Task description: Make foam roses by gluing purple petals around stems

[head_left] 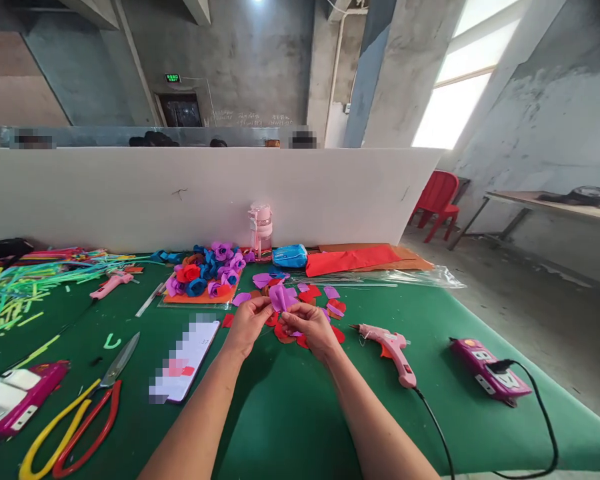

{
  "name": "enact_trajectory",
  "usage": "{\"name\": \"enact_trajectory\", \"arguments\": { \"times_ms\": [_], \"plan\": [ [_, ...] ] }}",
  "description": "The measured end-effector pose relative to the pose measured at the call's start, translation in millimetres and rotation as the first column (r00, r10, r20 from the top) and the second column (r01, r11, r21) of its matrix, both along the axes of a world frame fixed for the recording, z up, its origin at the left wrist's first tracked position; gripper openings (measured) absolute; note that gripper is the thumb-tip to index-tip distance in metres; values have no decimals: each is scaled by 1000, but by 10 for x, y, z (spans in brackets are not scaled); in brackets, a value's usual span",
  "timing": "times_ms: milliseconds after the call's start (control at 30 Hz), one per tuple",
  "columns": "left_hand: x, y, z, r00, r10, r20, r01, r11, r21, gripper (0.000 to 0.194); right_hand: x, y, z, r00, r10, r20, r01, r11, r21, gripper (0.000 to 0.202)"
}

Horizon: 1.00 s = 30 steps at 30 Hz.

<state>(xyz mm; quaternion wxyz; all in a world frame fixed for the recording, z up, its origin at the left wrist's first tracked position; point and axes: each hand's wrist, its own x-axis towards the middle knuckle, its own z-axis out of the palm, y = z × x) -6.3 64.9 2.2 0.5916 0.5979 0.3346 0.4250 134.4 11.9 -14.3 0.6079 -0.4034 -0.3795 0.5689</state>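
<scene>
Between my two hands, over the middle of the green table, is a purple paper flower (282,297) with a few petals. My left hand (251,323) pinches its left side with thumb and fingertips. On the other side, my right hand (313,325) grips its lower right part, fingers curled. Loose red and purple petals (310,293) lie scattered around and beneath the hands. A pink hot glue gun (391,350) rests to the right of my right hand, its nozzle towards the petals. Left of my left forearm lies a phone (193,357).
Finished paper flowers (210,270) are heaped at the back left. Behind stand a pink bottle (261,230), a blue pouch (289,256) and red paper sheets (353,259). Large scissors (93,413) lie front left; a power strip (490,370) with a cord sits right. A white partition (130,193) borders the table.
</scene>
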Motion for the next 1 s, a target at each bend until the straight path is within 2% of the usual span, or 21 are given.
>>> {"name": "enact_trajectory", "arguments": {
  "times_ms": [700, 1000],
  "plan": [
    [13, 25, -31, 1000, 13, 1, -13, 1000, -6, 29, 7, 6, 33, 999, -16, -46, 15, 1000, -22, 33],
    [15, 23, -42, 1000, 10, -1, -10, 999, -49, 32, 5, 58, -28, 997, -54, 58, 54, 999, -6, 36]
  ]
}}
